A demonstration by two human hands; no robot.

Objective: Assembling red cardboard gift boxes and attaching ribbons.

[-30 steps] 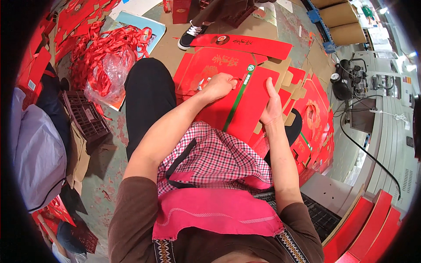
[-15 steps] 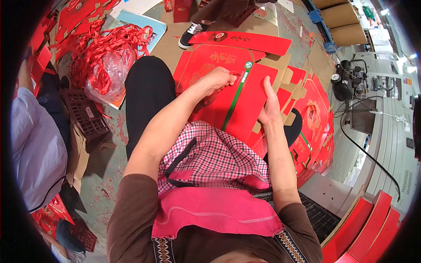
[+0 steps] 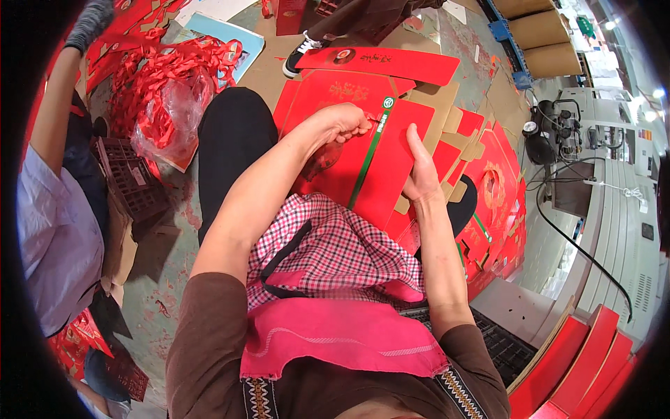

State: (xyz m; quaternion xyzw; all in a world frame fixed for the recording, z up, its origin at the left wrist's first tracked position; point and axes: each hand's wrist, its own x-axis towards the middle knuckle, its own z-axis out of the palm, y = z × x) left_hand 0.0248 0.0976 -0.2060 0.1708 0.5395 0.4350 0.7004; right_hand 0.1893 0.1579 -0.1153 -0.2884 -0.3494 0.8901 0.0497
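A flattened red cardboard box (image 3: 349, 164) with a green stripe and gold print lies across my lap, tilted toward me. My left hand (image 3: 343, 123) is closed in a pinch over its face, beside the stripe. A bit of red shows at the fingertips, too small to name. My right hand (image 3: 423, 174) grips the box's right edge, the thumb up along the front and the other fingers hidden behind it. Brown cardboard flaps (image 3: 447, 129) stick out past that edge.
A heap of red ribbons (image 3: 164, 91) in clear plastic lies at the far left, near a dark plastic crate (image 3: 132, 181). More red box sheets (image 3: 495, 188) are stacked at right. A co-worker's gloved hand (image 3: 91, 24) is raised at upper left. An air compressor (image 3: 548, 133) stands at right.
My left hand has shifted slightly, still pinched at the box's face. My right hand keeps its grip. At left, the co-worker's arm has come up into view, and the other person's leg has moved a little.
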